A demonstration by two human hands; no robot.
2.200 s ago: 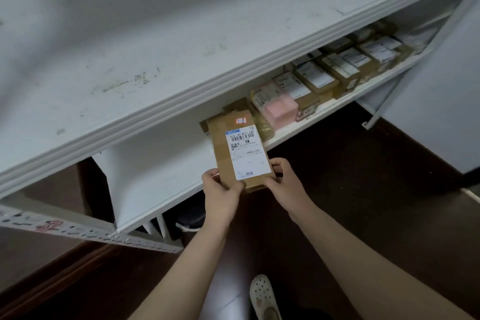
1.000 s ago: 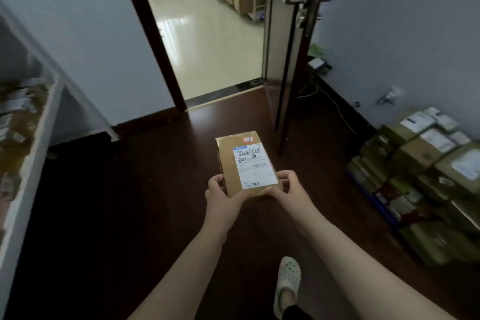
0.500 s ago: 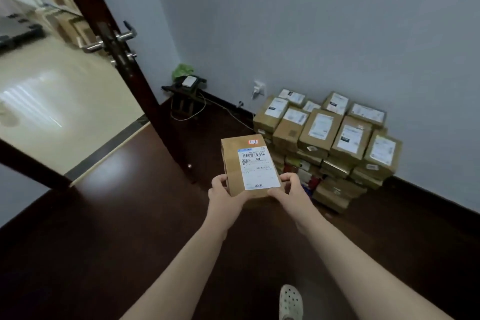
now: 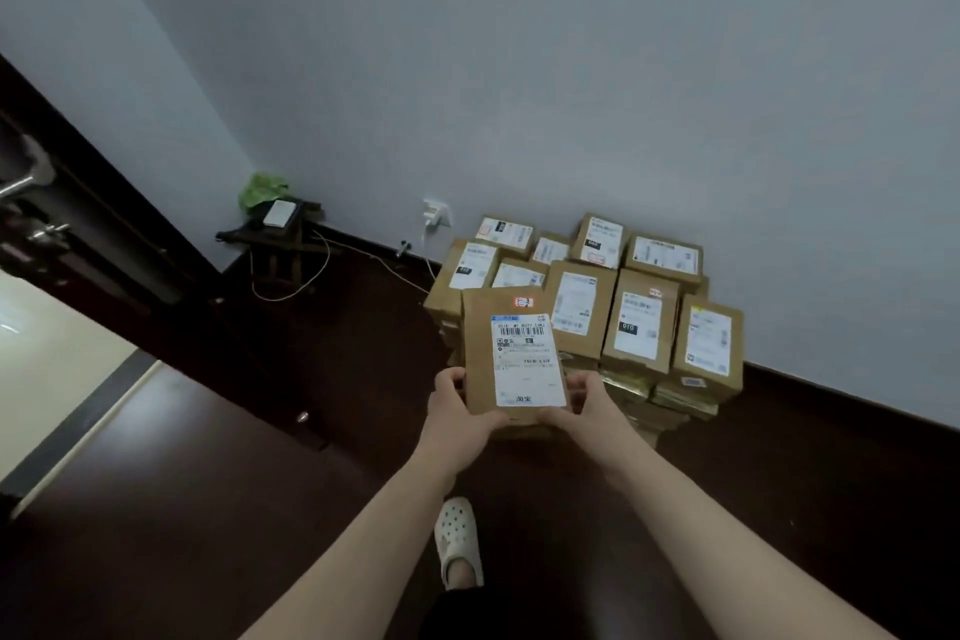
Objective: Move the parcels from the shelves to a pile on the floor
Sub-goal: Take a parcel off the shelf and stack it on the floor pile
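I hold a flat brown cardboard parcel (image 4: 483, 343) with a white shipping label, face up, in front of me. My left hand (image 4: 457, 405) grips its near left corner and my right hand (image 4: 582, 405) grips its near right corner. Just beyond it, a pile of several labelled brown parcels (image 4: 644, 327) is stacked on the dark floor against the grey wall. The held parcel hides the pile's front left part. The shelves are out of view.
A small dark stool (image 4: 280, 234) with a white device and a green item stands in the left corner, cables trailing to a wall socket (image 4: 436, 216). An open dark door (image 4: 93, 244) is at the left. My white shoe (image 4: 457, 535) is on the dark floor.
I have turned away from the shelf, past the doorway, to face the pile, which is now closer and centred. Both hands keep the same grip on the parcel.
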